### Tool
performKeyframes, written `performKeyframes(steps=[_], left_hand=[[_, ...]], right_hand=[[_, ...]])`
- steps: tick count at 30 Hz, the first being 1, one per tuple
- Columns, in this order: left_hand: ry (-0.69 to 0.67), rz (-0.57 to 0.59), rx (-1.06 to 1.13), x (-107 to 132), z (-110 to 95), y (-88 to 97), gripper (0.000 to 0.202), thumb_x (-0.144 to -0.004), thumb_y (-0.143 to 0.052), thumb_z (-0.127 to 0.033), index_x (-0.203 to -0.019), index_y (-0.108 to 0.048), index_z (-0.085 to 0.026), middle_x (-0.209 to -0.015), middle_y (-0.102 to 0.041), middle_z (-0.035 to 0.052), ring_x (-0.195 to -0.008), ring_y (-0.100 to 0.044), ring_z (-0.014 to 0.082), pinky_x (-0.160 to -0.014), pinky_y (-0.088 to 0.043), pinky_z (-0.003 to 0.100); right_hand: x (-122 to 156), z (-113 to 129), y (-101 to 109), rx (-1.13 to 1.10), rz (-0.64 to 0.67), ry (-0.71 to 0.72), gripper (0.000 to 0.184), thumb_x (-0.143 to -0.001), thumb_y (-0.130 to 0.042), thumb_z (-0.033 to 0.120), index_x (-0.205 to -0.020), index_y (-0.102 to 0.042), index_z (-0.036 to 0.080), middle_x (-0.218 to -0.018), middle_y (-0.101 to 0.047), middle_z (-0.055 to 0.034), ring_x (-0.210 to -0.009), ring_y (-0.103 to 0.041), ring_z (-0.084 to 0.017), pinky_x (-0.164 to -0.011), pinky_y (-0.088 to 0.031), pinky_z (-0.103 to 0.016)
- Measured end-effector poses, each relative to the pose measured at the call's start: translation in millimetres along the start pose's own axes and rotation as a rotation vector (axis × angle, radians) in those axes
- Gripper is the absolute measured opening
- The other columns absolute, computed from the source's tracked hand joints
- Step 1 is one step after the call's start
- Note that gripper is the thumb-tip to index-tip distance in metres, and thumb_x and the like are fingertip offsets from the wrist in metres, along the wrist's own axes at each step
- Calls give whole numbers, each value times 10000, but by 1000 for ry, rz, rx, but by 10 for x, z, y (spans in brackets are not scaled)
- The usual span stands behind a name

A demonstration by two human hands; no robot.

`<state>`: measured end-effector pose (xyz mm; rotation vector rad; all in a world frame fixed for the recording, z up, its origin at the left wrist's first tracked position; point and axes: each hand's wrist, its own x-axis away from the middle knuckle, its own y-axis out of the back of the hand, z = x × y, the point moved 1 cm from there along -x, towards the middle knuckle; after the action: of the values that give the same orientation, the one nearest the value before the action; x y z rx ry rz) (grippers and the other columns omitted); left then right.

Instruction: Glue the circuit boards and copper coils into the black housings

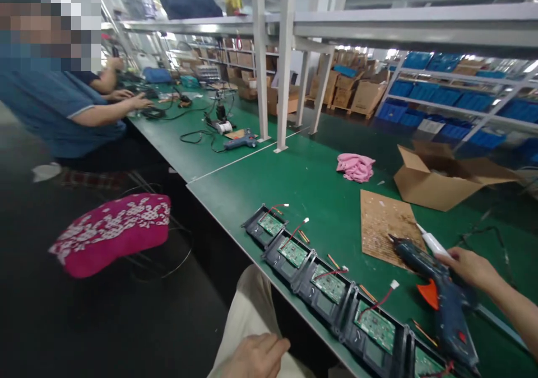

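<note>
My left hand (pixel 256 355) rests over my thigh, its fingers loosely curled together with nothing visible in them. On the right, my right hand (pixel 473 267) grips a slim white pen-like tool (pixel 435 245) with a thin pale tip; its exact kind is unclear. Just beside that hand lies a dark blue glue gun (pixel 445 294) with an orange trigger, its nozzle over a stained cardboard sheet (pixel 378 227). Along the table's near edge runs a row of several black plastic housings (pixel 300 274), each holding a green circuit board (pixel 330 284) with red wires and a white connector.
A pink cloth (pixel 355 167) and an open cardboard box (pixel 445 185) stand farther back on the green table (pixel 269 182). White posts (pixel 286 64) carry a shelf overhead. Another glue gun (pixel 241 140) lies left. Co-workers (pixel 54 103) sit beyond a pink-covered stool (pixel 121 235).
</note>
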<state>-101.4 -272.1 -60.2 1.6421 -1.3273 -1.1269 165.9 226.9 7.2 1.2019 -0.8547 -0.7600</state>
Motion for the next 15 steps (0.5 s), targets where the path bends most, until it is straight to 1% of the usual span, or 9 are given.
performKeyframes(steps=[2, 4, 6, 7, 8, 9, 10, 11, 15], left_hand=[[3, 5, 12, 11, 5, 24, 329, -783, -409, -38, -1050, -523, -191, -754, -640, 23, -660, -629, 160, -580, -507, 246], [-2, -20, 30, 2, 35, 55, 326, -807, -385, -44, -1069, -516, -186, -765, -640, 30, -664, -629, 162, -592, -516, 260], [2, -78, 39, -32, 81, 104, 322, -827, -363, -53, -1079, -519, -180, -760, -642, 36, -652, -628, 159, -588, -520, 264], [6, -124, 39, -59, 107, 137, 320, -837, -353, -58, -1081, -524, -174, -746, -643, 36, -638, -627, 155, -576, -519, 260], [10, -175, 40, -91, 134, 178, 319, -846, -345, -64, -1082, -531, -169, -733, -645, 35, -625, -628, 149, -564, -518, 252], [13, -230, 44, -129, 163, 225, 317, -855, -341, -72, -1084, -539, -166, -728, -651, 34, -622, -632, 143, -561, -521, 244], [15, -286, 53, -171, 193, 280, 314, -863, -344, -80, -1088, -547, -161, -737, -661, 36, -631, -640, 136, -572, -528, 237], [22, -342, 66, -217, 227, 342, 310, -868, -354, -87, -1095, -553, -158, -760, -675, 39, -650, -650, 130, -595, -536, 229], [42, -530, 100, -417, 381, 635, 296, -858, -441, -78, -1120, -559, -148, -871, -704, 55, -749, -676, 116, -700, -551, 200]], right_hand=[[33, -15, 63, -11, -16, -3, 338, -823, -469, 464, -687, -647, 210, -721, -675, -177, -639, -648, -309, -563, -436, -394], [74, 41, 176, -1, -47, -12, 339, -816, -479, 476, -753, -655, 193, -798, -676, -209, -690, -644, -327, -591, -440, -410], [115, 211, 306, 17, -77, -4, 348, -810, -483, 484, -822, -652, 181, -868, -667, -223, -752, -633, -345, -629, -441, -422], [133, 350, 365, 21, -94, 13, 354, -809, -482, 487, -843, -647, 176, -892, -661, -226, -778, -625, -352, -654, -439, -430], [150, 526, 411, 16, -102, 46, 351, -813, -471, 484, -875, -644, 185, -911, -664, -208, -797, -619, -351, -669, -437, -432], [165, 741, 443, -20, -120, 117, 340, -814, -473, 452, -915, -640, 173, -950, -661, -204, -840, -610, -364, -707, -431, -448], [176, 982, 459, -40, -150, 145, 330, -812, -465, 425, -910, -636, 161, -953, -660, -206, -865, -601, -373, -733, -421, -463], [184, 1249, 453, -64, -137, 186, 314, -820, -453, 403, -916, -637, 167, -947, -668, -183, -857, -607, -353, -734, -425, -449], [205, 2434, 301, -215, 11, 402, 220, -849, -485, 320, -912, -654, 194, -909, -696, -78, -835, -636, -241, -738, -456, -340]])
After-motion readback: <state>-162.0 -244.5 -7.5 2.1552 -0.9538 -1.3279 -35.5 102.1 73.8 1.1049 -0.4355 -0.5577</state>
